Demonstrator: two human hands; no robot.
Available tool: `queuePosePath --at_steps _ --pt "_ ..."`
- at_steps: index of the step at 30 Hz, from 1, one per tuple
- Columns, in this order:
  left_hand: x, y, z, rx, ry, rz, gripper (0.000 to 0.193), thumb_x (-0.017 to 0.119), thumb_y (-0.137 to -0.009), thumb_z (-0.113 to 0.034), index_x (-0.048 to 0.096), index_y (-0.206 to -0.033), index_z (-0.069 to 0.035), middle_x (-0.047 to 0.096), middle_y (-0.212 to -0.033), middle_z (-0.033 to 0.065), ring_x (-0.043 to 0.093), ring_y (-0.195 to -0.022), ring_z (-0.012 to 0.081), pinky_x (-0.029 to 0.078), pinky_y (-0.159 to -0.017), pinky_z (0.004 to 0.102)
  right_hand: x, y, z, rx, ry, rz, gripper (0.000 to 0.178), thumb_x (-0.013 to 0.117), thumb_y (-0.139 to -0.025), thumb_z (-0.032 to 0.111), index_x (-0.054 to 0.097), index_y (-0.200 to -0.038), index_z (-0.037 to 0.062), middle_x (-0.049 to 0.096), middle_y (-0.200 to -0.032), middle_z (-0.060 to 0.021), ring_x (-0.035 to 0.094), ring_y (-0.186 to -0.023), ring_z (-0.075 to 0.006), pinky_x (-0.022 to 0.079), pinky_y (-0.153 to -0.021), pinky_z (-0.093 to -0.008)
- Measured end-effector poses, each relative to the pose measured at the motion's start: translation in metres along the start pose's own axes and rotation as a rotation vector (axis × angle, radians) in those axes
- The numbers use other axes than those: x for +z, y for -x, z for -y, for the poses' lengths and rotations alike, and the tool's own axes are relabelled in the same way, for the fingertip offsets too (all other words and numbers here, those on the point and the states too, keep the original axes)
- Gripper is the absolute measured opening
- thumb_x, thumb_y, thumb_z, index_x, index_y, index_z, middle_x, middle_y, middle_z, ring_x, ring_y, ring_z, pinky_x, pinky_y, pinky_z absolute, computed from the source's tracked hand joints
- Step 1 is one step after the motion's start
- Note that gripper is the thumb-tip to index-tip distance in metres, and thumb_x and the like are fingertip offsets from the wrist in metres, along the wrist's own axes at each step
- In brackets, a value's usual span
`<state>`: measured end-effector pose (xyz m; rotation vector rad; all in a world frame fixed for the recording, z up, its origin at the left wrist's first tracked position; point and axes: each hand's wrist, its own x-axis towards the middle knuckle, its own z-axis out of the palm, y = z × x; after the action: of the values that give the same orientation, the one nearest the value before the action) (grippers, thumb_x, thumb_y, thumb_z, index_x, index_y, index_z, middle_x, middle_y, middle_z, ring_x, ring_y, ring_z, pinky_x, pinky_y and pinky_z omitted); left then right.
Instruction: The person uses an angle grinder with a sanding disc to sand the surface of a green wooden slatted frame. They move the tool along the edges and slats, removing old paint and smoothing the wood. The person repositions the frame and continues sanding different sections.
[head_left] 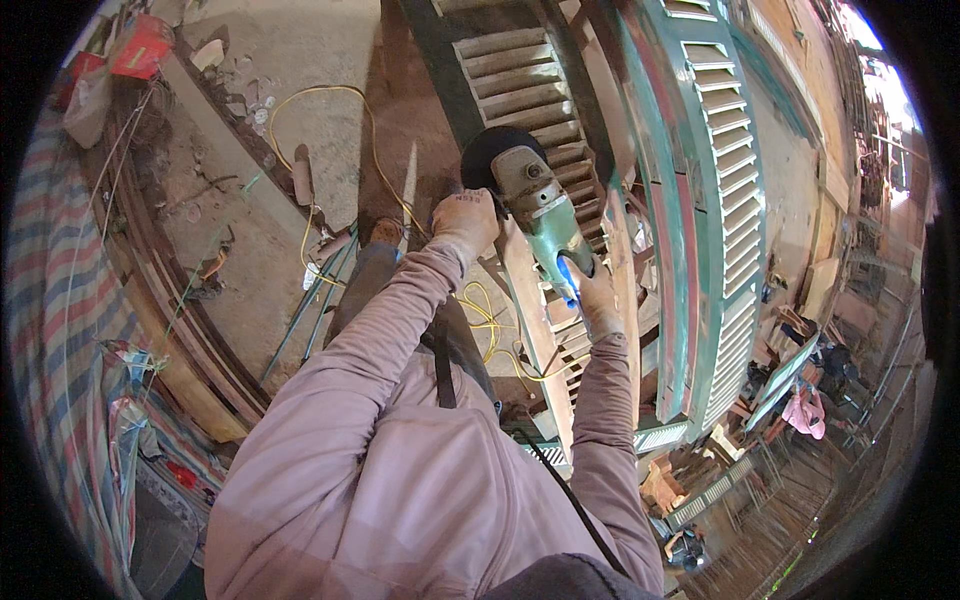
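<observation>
An angle grinder (548,215) with a green body and metal gear head is between my two hands. Its dark round disc (487,155) lies over the dark frame of a louvered wooden shutter (520,70); whether it touches the wood I cannot tell. My left hand (466,220) is closed beside the grinder's head, apparently round its side handle, which is mostly hidden. My right hand (596,296) is wrapped round the rear of the body, with a bit of blue (568,280) showing at the grip. Pale, bare wood shows on the shutter's nearer rails.
More green louvered shutters (735,160) stand to the right. A yellow cord (485,320) loops over the floor by my legs. Long boards (185,310) and a striped tarp (65,280) lie to the left, with a red box (142,47) at the far left.
</observation>
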<state>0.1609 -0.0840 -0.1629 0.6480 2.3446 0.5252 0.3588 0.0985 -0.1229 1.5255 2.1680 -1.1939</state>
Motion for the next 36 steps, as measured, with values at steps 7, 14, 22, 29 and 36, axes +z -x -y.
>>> queuePosePath --at_steps 7,14,22,29,36 --pt "0.009 -0.024 -0.022 0.056 0.046 0.023 0.025 0.058 -0.089 -0.02 0.072 -0.099 -0.002 0.074 -0.103 0.0216 0.073 -0.098 0.0362 0.058 -0.085 0.0467 -0.024 -0.039 -0.026 -0.034 0.034 -0.02 0.087 0.079 -0.081 0.055 0.055 -0.142 -0.003 0.066 -0.128 -0.021 0.064 -0.117 -0.0288 0.048 -0.102 -0.0364" --pt "-0.003 -0.06 -0.065 0.073 0.035 0.107 0.028 0.06 -0.086 -0.018 0.077 -0.102 -0.003 0.076 -0.103 0.0215 0.076 -0.097 0.0349 0.06 -0.08 0.0469 -0.053 -0.065 -0.027 -0.093 -0.055 0.018 0.075 0.076 -0.089 0.047 0.057 -0.137 -0.0074 0.068 -0.125 -0.0203 0.065 -0.112 -0.0262 0.049 -0.098 -0.0354" --pt "0.024 -0.089 -0.103 0.202 -0.038 0.093 0.026 0.062 -0.088 -0.018 0.078 -0.102 -0.004 0.077 -0.104 0.0183 0.076 -0.094 0.0329 0.061 -0.072 0.0452 -0.085 -0.096 -0.077 0.048 -0.071 0.026 0.072 0.073 -0.091 0.05 0.059 -0.135 -0.0057 0.069 -0.121 -0.0167 0.067 -0.107 -0.0236 0.05 -0.093 -0.0341" --pt "0.042 -0.093 -0.141 0.275 -0.12 0.138 0.022 0.062 -0.089 -0.019 0.079 -0.098 -0.008 0.078 -0.101 0.0146 0.077 -0.09 0.0307 0.06 -0.067 0.0474 -0.104 -0.101 -0.151 0.02 -0.114 -0.077 0.068 0.07 -0.093 0.053 0.063 -0.13 -0.0038 0.07 -0.11 -0.0105 0.064 -0.095 -0.0174 0.05 -0.085 -0.0302" --pt "0.051 -0.049 -0.078 0.407 0.003 0.107 0.023 0.061 -0.086 -0.019 0.077 -0.095 -0.004 0.076 -0.1 0.0203 0.076 -0.087 0.0348 0.061 -0.069 0.0455 -0.037 0.005 -0.08 0.046 -0.263 -0.033 0.062 0.069 -0.097 0.04 0.057 -0.136 -0.007 0.068 -0.122 -0.0127 0.064 -0.106 -0.0195 0.05 -0.092 -0.0327"
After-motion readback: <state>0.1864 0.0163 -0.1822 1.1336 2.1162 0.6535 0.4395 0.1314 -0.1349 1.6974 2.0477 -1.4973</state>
